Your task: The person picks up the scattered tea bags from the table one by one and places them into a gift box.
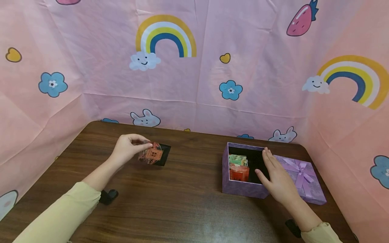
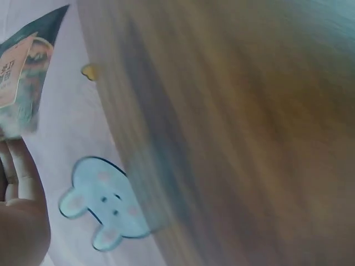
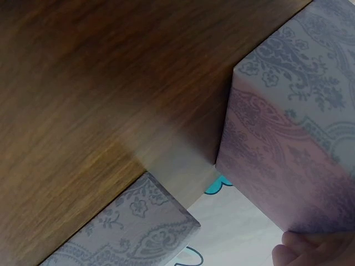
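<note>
My left hand (image 1: 129, 147) pinches a small flat packet (image 1: 155, 154) between thumb and fingers, raised over the left part of the table. The packet is black with a food picture and an orange label, and part of the same packet (image 2: 25, 72) shows at the left wrist view's edge. My right hand (image 1: 278, 179) lies against the right wall of an open purple box (image 1: 244, 189), fingers straight, thumb over the opening. Inside, at the box's left, stand green packets (image 1: 238, 159) and red packets (image 1: 239, 173). In the right wrist view, fingertips (image 3: 305, 249) touch the patterned box wall (image 3: 277, 149).
A purple lid (image 1: 304, 177) with a ribbon bow lies right of the box, and its corner (image 3: 133, 216) shows in the right wrist view. The brown wooden table (image 1: 182, 202) is bordered by a pink printed cloth (image 1: 194, 84) behind and at both sides.
</note>
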`<state>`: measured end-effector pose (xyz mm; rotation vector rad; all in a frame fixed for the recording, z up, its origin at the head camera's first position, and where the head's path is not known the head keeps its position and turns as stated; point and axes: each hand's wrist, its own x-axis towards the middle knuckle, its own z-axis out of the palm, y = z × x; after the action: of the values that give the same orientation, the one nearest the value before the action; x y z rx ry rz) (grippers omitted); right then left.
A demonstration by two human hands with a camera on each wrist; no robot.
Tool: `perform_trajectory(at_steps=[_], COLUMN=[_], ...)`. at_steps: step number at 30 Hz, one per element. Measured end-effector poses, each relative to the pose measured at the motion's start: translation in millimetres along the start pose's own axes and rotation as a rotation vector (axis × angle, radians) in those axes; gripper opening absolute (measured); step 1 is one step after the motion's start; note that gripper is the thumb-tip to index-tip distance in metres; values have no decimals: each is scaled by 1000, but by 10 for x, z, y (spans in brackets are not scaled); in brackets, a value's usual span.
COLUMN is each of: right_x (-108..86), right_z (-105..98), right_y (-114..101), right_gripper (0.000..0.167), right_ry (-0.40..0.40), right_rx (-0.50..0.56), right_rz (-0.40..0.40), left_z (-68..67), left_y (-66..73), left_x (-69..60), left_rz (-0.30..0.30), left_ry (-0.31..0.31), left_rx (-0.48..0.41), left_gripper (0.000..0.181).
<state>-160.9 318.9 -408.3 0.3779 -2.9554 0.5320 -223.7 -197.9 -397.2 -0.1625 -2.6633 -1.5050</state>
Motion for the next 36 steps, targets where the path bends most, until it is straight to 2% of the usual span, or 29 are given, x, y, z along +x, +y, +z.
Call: perform_trajectory(at_steps=[3, 6, 12, 16, 19, 23, 28, 32, 36], right_x=[0, 1, -10, -10, -7, -2, 7, 14, 20], right_z=[-2, -3, 2, 0, 0, 2, -1, -6, -6], right_y=[-1, -2, 10, 11, 10, 9, 10, 9, 13], right_gripper=[82, 82, 82, 82, 82, 82, 82, 82, 82], right_ry=[-2, -2, 2, 1, 3, 2, 1, -1, -4], right_rx=[-2, -5, -5, 1, 2, 2, 1, -1, -6], right_rz=[2, 2, 1, 1, 0, 2, 1, 3, 9], left_z=[98, 230, 592, 836, 1017, 1246, 1503, 1685, 1849], left_y=[154, 306, 666, 942, 1137, 1388, 1661, 1817, 1908], left_x=[90, 205, 427, 534, 598, 666, 712, 715, 709], left_rz=[21, 66, 159, 186, 217, 275, 295, 310, 333], left_ry=[-6, -25, -68, -119, -160, -188, -224, -258, -290], left_rx=[-17, -33, -46, -66, -46, 11, 13, -6, -28], left_gripper=[26, 25, 23, 22, 21, 20, 19, 19, 21])
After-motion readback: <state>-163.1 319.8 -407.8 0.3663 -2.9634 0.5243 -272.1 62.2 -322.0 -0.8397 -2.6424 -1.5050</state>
